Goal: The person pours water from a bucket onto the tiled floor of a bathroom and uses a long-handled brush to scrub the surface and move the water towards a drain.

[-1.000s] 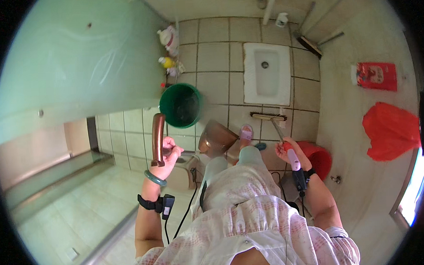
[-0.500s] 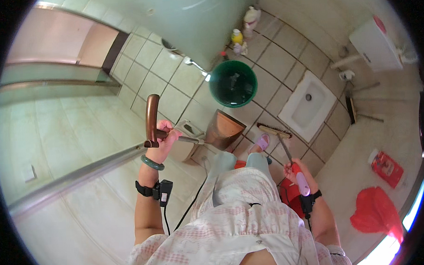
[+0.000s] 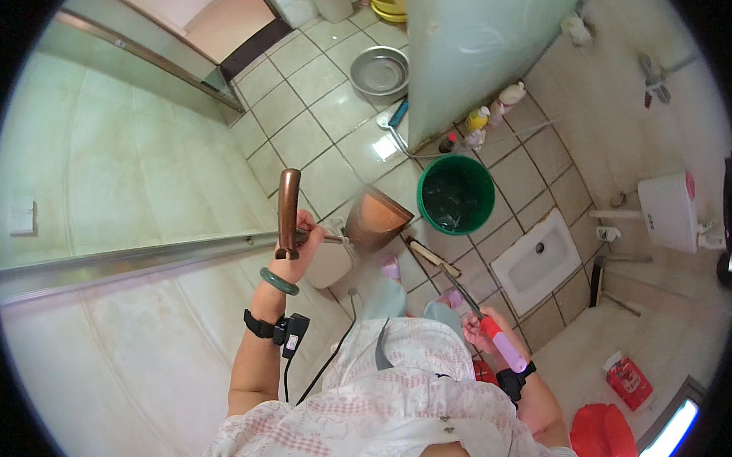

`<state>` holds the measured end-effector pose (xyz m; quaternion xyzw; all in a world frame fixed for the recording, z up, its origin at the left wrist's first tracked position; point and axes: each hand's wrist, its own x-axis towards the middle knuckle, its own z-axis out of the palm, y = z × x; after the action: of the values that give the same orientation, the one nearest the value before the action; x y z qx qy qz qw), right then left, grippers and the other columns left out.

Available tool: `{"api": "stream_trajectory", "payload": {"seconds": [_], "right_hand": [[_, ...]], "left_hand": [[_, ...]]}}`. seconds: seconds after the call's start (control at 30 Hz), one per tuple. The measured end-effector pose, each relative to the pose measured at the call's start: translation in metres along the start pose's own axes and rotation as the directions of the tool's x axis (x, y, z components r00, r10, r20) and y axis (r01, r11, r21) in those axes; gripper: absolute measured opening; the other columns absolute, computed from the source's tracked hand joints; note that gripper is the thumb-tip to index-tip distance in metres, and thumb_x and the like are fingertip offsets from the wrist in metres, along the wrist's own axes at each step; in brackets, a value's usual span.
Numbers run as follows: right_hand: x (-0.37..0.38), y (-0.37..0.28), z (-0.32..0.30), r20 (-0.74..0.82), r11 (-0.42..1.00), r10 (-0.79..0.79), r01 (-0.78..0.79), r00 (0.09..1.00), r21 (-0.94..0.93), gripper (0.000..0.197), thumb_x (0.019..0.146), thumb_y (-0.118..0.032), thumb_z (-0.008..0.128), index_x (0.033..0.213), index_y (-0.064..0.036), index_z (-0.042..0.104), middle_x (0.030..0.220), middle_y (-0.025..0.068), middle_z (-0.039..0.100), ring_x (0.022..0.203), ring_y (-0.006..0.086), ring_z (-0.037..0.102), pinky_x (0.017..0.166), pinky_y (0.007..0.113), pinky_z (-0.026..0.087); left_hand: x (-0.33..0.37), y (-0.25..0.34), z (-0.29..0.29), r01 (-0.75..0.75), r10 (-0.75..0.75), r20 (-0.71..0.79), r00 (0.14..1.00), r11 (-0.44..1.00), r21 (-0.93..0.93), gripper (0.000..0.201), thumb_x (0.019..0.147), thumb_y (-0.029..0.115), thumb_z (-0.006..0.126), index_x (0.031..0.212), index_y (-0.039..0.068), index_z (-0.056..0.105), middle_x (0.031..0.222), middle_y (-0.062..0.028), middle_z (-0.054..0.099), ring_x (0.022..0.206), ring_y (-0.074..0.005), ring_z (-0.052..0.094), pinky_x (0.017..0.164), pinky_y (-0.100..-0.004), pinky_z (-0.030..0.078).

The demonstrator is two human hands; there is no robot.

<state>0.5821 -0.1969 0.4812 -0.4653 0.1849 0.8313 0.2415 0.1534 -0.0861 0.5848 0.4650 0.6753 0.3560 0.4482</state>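
Note:
My left hand [image 3: 306, 243] is closed around the upright handle of a long-handled dustpan. Its brown curved grip [image 3: 289, 207] sticks up past my fist, and the brown pan [image 3: 378, 220] is low near the tiled floor. In my right hand [image 3: 476, 331] is a broom with a grey stick and a pink and red handle end [image 3: 506, 351]. The broom head [image 3: 433, 257], pale with dark bristles, lies at floor level just right of the pan's mouth, with a small gap between them. Pink slippers [image 3: 390, 268] show on my feet beside it.
A green bucket [image 3: 456, 195] of dark water stands ahead, with bottles [image 3: 477, 118] behind it. A squat toilet [image 3: 536, 263] is set in the floor at right. Farther off are a metal basin [image 3: 379, 71], a shower head [image 3: 386, 119] and a glass partition [image 3: 489, 55].
My view has turned, so the bucket and toilet appear farther right and the basin has come into sight. The broom head has moved left, closer to the dustpan. Both hands keep their holds.

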Motion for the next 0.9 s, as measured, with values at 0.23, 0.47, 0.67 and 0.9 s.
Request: {"api": "stream_trajectory", "payload": {"seconds": [0.23,0.47,0.67,0.9], "right_hand": [[0.043,-0.013,0.11,0.14,0.992,0.123,-0.12,0.982,-0.034,0.023,0.088,-0.025,0.052,0.089,-0.002,0.052,0.08,0.0062,0.054,0.086,0.0212,0.055,0.083,0.034,0.045],[0.102,-0.039,0.215,0.24,0.975,0.222,-0.212,0.945,-0.066,0.034,0.086,-0.026,0.053,0.102,0.0045,0.052,0.078,0.0061,0.06,0.084,0.0205,0.058,0.082,0.032,0.046],[0.136,-0.083,0.301,0.315,0.969,0.23,-0.185,0.921,-0.166,0.027,0.089,-0.024,0.05,0.086,0.0014,0.057,0.08,0.0078,0.06,0.082,0.0196,0.056,0.079,0.031,0.047],[0.172,-0.129,0.392,0.195,0.933,0.36,-0.351,0.912,-0.076,0.016,0.086,-0.012,0.058,0.082,0.0017,0.051,0.074,0.0072,0.055,0.081,0.0195,0.055,0.067,0.026,0.047]], "left_hand": [[0.024,-0.007,-0.069,0.007,-0.018,-0.09,0.996,0.993,-0.117,0.016,0.088,0.004,0.055,0.102,0.004,0.048,0.081,-0.002,0.054,0.079,-0.0097,0.056,0.071,-0.025,0.047],[0.045,-0.005,-0.125,-0.036,-0.015,-0.274,0.962,0.983,-0.181,0.015,0.089,0.003,0.052,0.103,0.005,0.052,0.088,-0.003,0.06,0.09,-0.0137,0.059,0.084,-0.0295,0.045],[0.072,0.007,-0.154,0.056,-0.104,-0.405,0.908,0.99,-0.128,0.015,0.09,0.005,0.05,0.105,0.005,0.052,0.095,-0.0044,0.063,0.093,-0.0121,0.058,0.085,-0.0277,0.043],[0.109,0.005,-0.196,0.072,-0.087,-0.576,0.813,0.996,-0.049,0.018,0.091,0.004,0.048,0.109,0.003,0.048,0.093,-0.0062,0.063,0.092,-0.012,0.058,0.087,-0.0281,0.043]]}}
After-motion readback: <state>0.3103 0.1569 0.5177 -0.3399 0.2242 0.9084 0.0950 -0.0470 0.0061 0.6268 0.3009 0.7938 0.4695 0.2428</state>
